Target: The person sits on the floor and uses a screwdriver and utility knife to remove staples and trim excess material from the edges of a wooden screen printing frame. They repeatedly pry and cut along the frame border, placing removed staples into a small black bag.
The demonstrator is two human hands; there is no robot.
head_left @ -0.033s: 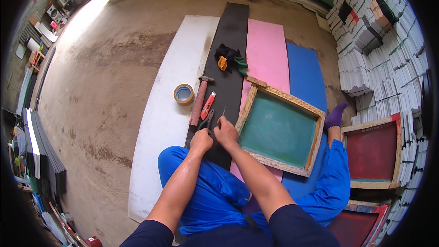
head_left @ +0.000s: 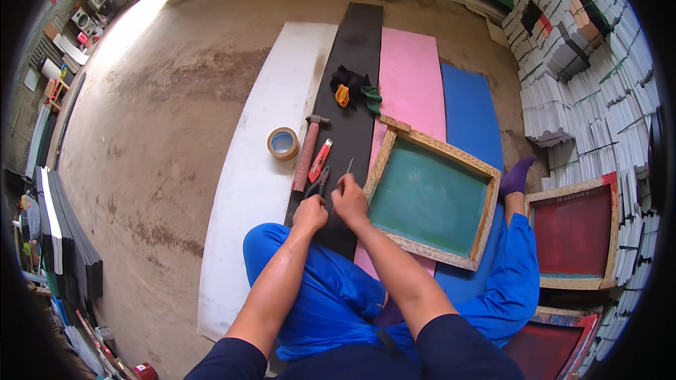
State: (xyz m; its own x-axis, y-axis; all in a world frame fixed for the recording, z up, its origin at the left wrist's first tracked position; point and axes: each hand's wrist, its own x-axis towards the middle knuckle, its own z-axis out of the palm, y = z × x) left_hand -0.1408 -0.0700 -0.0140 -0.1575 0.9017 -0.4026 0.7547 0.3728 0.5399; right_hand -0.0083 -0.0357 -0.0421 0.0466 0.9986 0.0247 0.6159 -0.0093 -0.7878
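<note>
My left hand [head_left: 310,215] is closed around the dark handles of a pair of pliers [head_left: 323,177], whose jaws point forward. Just to its right, my right hand [head_left: 350,198] pinches a thin grey metal piece [head_left: 351,165]; its lower part is hidden by my fingers. Ahead of the pliers lies a red utility knife [head_left: 320,160] on the black sheet. A hammer [head_left: 305,155] with a reddish wrapped handle rests left of the knife. Right of my hands, a wooden-framed screen [head_left: 431,193] with green mesh lies tilted across the pink and blue sheets.
A roll of brown tape [head_left: 283,144] sits on the white sheet [head_left: 243,218]. Black, orange and green cloths [head_left: 355,89] are bunched on the black sheet [head_left: 355,35]. Red-meshed frames [head_left: 572,236] and tall stacks of white bundles [head_left: 598,91] stand at the right.
My right hand has shifted very slightly, and the tip of the thin metal piece now leans a little further right. My left hand keeps its hold on the pliers.
</note>
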